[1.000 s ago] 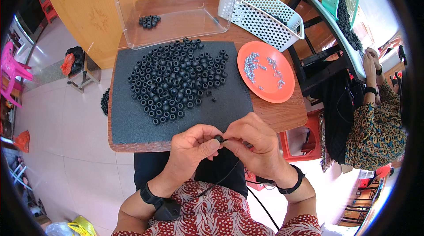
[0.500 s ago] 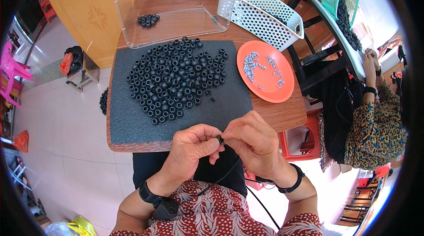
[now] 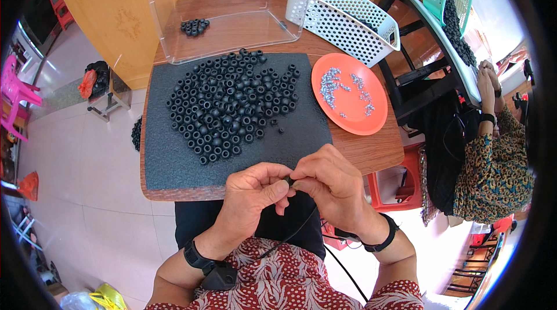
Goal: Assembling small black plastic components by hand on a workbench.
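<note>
Now: left hand (image 3: 252, 191), right hand (image 3: 331, 182), fingertips pinching one small round black piece (image 3: 290, 181) by brown wood-grain table's (image 3: 380, 150) near edge | one heap of black hollow beads (image 3: 229, 101), uncountable | one round orange plate (image 3: 355, 121) | bare dark-grey mat (image 3: 301, 136) right-front of heap.

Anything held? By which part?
Black piece: left hand pinches its left side. Right hand meets its right side; whether that grips it is unclear.
</note>
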A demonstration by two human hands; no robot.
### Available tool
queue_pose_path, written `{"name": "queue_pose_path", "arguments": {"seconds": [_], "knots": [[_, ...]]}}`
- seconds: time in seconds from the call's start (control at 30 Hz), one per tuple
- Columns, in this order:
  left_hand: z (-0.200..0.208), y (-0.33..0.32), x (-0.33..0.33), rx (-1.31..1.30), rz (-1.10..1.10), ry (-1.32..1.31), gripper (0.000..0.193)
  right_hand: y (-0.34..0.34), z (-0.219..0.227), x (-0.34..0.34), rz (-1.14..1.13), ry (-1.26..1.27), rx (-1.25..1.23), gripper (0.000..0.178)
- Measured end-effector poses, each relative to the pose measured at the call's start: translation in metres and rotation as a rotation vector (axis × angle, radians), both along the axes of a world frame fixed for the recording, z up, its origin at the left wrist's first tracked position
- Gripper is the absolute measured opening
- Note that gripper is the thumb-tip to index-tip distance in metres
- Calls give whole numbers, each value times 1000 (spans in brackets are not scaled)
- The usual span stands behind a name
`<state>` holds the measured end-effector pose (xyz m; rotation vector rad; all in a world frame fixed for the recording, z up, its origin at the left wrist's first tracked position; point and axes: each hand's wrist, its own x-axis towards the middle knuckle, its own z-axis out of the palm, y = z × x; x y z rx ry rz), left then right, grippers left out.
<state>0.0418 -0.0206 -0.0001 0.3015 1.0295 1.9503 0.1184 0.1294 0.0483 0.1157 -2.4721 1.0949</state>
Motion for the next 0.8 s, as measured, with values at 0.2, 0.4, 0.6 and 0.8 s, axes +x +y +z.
{"name": "queue_pose_path", "arguments": {"seconds": [0.2, 0.4, 0.6, 0.8], "knots": [[7, 0, -3, -70, -55, 43, 18, 3, 2, -1, 29, 18, 37, 25], [7, 2, -4, -60, -60, 10, 17, 5, 0, -2, 3, -11, -8, 24], [9, 2, -5, -64, -60, -95, 16, 3, -3, 4, -17, -6, -52, 25], [7, 5, -5, 12, 23, -119, 16, -5, 1, 3, -53, 82, 171, 39]]}}
